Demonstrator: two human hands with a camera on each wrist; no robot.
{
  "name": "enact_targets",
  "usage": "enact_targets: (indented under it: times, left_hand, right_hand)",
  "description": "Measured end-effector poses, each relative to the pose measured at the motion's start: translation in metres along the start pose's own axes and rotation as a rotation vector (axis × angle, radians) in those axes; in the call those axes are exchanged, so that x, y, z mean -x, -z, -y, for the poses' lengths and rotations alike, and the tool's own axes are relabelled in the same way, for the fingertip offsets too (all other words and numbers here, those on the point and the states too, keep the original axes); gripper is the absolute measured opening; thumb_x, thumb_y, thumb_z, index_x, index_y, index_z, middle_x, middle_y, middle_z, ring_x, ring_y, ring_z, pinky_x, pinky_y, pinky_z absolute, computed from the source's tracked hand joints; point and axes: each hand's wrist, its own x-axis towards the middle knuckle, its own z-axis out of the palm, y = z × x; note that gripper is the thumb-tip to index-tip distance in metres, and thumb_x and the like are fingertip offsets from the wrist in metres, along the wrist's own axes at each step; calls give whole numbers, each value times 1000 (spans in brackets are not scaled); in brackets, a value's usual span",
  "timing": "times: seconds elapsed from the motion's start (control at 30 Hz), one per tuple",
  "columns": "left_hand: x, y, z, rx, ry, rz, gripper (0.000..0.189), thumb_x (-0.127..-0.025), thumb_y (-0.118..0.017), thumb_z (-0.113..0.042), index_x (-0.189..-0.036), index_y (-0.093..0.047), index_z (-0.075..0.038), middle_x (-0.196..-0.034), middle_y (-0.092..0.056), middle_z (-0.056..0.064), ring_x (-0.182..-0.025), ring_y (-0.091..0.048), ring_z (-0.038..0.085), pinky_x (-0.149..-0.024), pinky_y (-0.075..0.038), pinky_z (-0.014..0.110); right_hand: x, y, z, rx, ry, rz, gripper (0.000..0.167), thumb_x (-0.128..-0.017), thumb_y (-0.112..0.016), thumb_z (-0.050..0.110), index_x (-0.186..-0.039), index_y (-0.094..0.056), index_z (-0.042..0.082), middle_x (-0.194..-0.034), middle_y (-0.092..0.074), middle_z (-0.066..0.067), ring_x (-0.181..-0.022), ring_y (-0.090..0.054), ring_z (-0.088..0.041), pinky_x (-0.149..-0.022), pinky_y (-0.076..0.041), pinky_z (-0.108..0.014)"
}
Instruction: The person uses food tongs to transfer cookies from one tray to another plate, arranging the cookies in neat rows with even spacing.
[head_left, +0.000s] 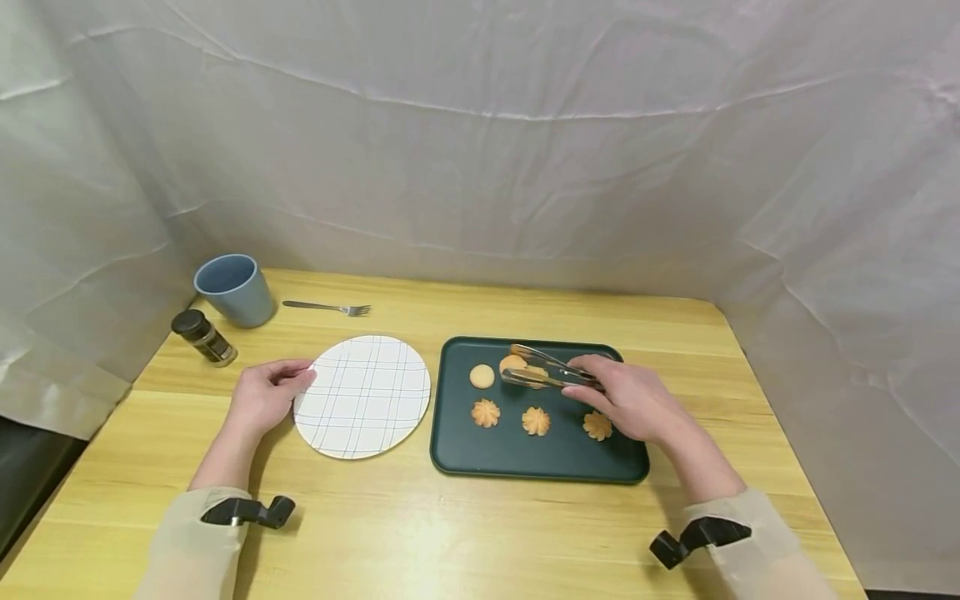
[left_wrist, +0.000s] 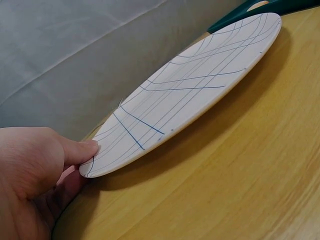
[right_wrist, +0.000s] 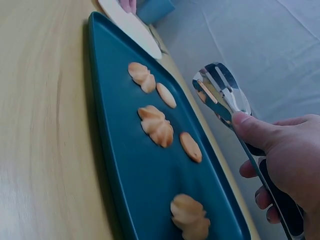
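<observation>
At the left, my left hand [head_left: 266, 396] pinches the rim of a round white plate [head_left: 363, 400] with a blue check pattern. In the left wrist view the plate [left_wrist: 185, 90] is tilted, its near rim above the wood. My right hand [head_left: 630, 396] grips metal tongs [head_left: 558, 367] above a dark green tray [head_left: 517, 454]. From the head, the tong tips overlap two pale cookies [head_left: 536, 377]; whether they hold one, I cannot tell. A round cookie [head_left: 482, 377] lies left of them, and flower-shaped cookies [head_left: 536, 421] form a row in front.
A blue-grey cup [head_left: 236, 292] stands at the back left, beside a spice jar [head_left: 205, 337] with a black lid. Behind the plate lies a fork [head_left: 326, 307]. Grey cloth [head_left: 480, 167] hangs along the back and sides of the wooden table [head_left: 420, 533].
</observation>
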Motion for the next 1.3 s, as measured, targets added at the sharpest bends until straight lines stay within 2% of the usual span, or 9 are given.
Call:
enact_targets:
  times: [0.2, 0.47, 0.9, 1.17, 1.3]
  left_hand:
    - [1, 1, -1, -11, -4, -4, 40, -104, -71, -31, -129, -74, 0, -113, -76, 17, -94, -65, 20, -72, -50, 21]
    - [0, 2, -1, -20, 21, -3, 44, -104, -70, -36, -131, -74, -2, -116, -75, 18, -99, -65, 24, -75, -49, 23]
    - [0, -2, -5, 7, 6, -11, 40, -104, -71, -34, -129, -75, -3, -115, -75, 16, -98, -64, 23, -74, -49, 21]
    - [0, 0, 1, 6, -8, 10, 42, -103, -72, -32, -130, -73, 0, -113, -75, 17, -95, -64, 20, -74, -49, 21]
    - [1, 2, 1, 6, -7, 10, 43, -103, -72, -33, -130, -74, 0, -114, -76, 17, -96, -64, 20, -74, -49, 20]
  right_hand:
    - [-8, -6, 11, -24, 11, 3, 60, -105, -57, 59, -144, -63, 14, -138, -68, -6, -113, -69, -29, -88, -56, -54]
    - [-21, -15, 22, -41, 34, 18, 63, -105, -53, 63, -146, -62, 16, -141, -66, -4, -117, -68, -30, -96, -53, -56]
    - [-37, -26, 38, -61, 61, 27, 64, -105, -51, 65, -146, -62, 17, -143, -65, -2, -116, -68, -26, -94, -54, -52]
    - [-49, -36, 52, -75, 85, 29, 57, -105, -55, 61, -143, -65, 20, -136, -68, 2, -103, -68, -17, -86, -55, -44]
    - [-58, -40, 59, -72, 107, 21, 53, -105, -56, 60, -141, -66, 21, -130, -70, 5, -92, -65, -12, -78, -54, -38]
